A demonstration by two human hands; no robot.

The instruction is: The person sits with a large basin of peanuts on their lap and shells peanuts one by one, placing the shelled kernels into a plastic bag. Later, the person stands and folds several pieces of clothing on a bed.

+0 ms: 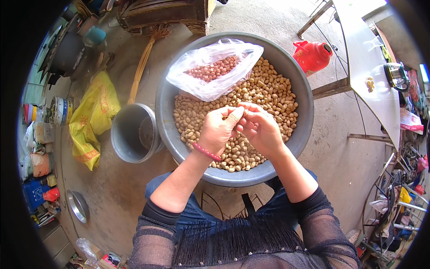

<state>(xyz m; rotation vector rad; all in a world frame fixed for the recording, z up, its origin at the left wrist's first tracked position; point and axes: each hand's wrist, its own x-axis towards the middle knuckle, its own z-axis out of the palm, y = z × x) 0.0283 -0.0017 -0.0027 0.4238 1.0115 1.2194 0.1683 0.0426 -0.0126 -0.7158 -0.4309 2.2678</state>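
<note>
A large grey plastic basin [304,134] in front of me holds many unshelled peanuts [268,87]. On them, at the far side, rests an open clear plastic bag [215,90] with reddish shelled peanuts [215,69] inside. My left hand [220,126], with a red bead bracelet [206,152] at the wrist, and my right hand [260,126] meet above the middle of the basin, short of the bag. Their thumbs and forefingers are pinched together at nearly one spot. Whatever lies between the fingertips is too small and hidden to tell.
Left of the basin stand a grey bucket [117,138], a yellow sack [92,117] and a straw broom [142,69]. A red thermos flask [312,57] is at the far right, near a white-topped table [366,74]. A metal bowl [77,205] lies at lower left.
</note>
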